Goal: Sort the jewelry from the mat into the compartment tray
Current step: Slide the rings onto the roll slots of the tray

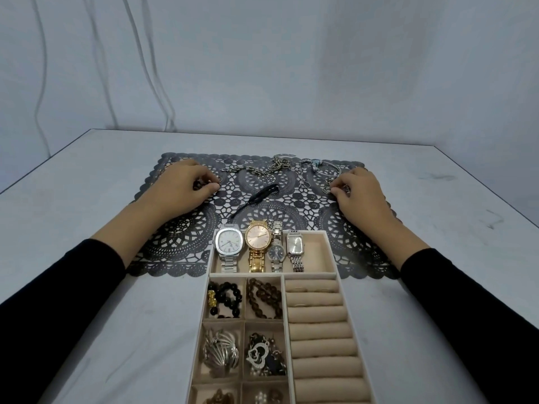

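Observation:
A dark lace mat [262,205] lies on the table beyond a beige compartment tray [328,246]. My left hand [180,188] rests on the mat's far left, its fingertips pinching a small ring [219,179]. My right hand [361,193] sits at the mat's far right, fingertips pinching a small ring [329,188]. Between them lie a silver chain necklace [271,167], a bangle with a blue charm [320,166] and a black cord bracelet [259,196]. The tray's top compartment holds several watches [258,243]. Bead bracelets [224,298] and pendants fill smaller cells.
The tray's right side has beige ring rolls [319,330], with faint rings in the top rows. The white table [73,228] extends left and right of the mat. A wall with hanging cables [40,83] stands behind.

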Demonstrator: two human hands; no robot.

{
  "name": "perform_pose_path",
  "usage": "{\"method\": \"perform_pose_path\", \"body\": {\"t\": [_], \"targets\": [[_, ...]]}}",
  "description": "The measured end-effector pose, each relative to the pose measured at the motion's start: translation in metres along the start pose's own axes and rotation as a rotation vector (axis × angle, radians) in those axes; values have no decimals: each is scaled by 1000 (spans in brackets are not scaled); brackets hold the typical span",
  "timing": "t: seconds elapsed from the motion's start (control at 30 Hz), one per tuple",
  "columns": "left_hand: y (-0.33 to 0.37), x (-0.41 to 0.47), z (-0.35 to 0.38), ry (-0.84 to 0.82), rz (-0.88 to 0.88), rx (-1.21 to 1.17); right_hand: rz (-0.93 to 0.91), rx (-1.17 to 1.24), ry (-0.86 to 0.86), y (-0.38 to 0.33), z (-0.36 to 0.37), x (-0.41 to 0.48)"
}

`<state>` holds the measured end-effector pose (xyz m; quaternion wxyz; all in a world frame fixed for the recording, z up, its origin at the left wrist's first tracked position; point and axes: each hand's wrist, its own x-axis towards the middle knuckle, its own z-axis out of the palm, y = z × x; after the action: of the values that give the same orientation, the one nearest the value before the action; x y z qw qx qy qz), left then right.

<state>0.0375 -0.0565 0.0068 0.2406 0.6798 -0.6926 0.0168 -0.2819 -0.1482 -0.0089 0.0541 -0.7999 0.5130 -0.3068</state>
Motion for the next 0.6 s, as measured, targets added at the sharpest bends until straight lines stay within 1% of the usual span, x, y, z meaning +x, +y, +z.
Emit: {"method": "perform_pose_path", "body": {"t": [0.23, 0.4, 0.6], "targets": [[12, -3, 7, -9, 109, -80, -64, -3, -67, -4, -2, -4], [13, -2, 8, 15, 110, -102, -64, 3, -67, -2, 1, -2], [13, -3, 9, -2, 104, -93, -86, 33, -59, 0, 2, -2]]}}
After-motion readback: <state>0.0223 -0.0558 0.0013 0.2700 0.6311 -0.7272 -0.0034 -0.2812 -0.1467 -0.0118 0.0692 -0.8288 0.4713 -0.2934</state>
